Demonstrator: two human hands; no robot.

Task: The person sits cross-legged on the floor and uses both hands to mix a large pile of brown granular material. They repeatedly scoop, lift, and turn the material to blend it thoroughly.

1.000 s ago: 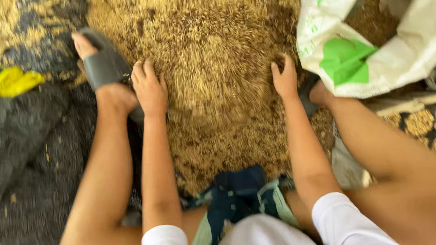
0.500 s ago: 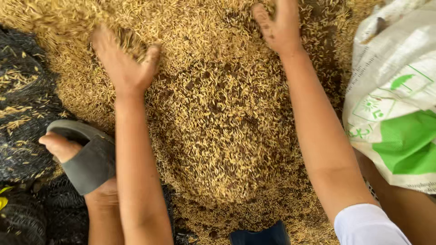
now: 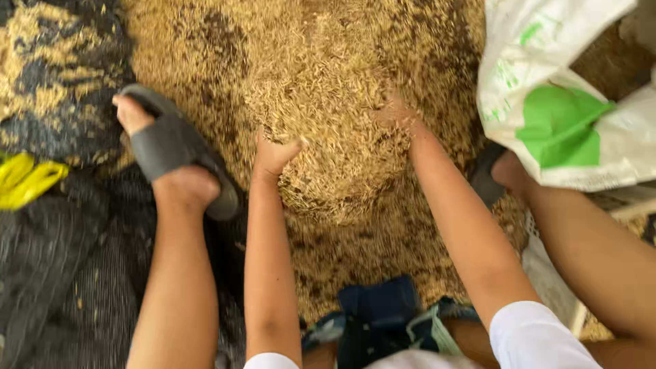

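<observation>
A wide heap of golden unhusked grain (image 3: 307, 82) lies on a dark sheet in front of me. My left hand (image 3: 272, 156) presses into the near side of a mound of grain, its fingers partly buried. My right hand (image 3: 396, 113) is sunk into the same mound on the other side, mostly covered by grain. Both forearms reach forward from white sleeves, and the mound sits between the two hands. Whether the buried fingers are curled or spread is hidden.
My left foot in a grey slide sandal (image 3: 171, 154) rests at the heap's left edge. My right foot (image 3: 502, 171) sits beside a white and green woven sack (image 3: 567, 116) at the right. A yellow object (image 3: 27, 179) lies on the dark netted sheet (image 3: 61, 273).
Both hands have drawn back from the far part of the heap toward me, dragging grain into a mound between them. The view has shifted, bringing my feet and the sack further in.
</observation>
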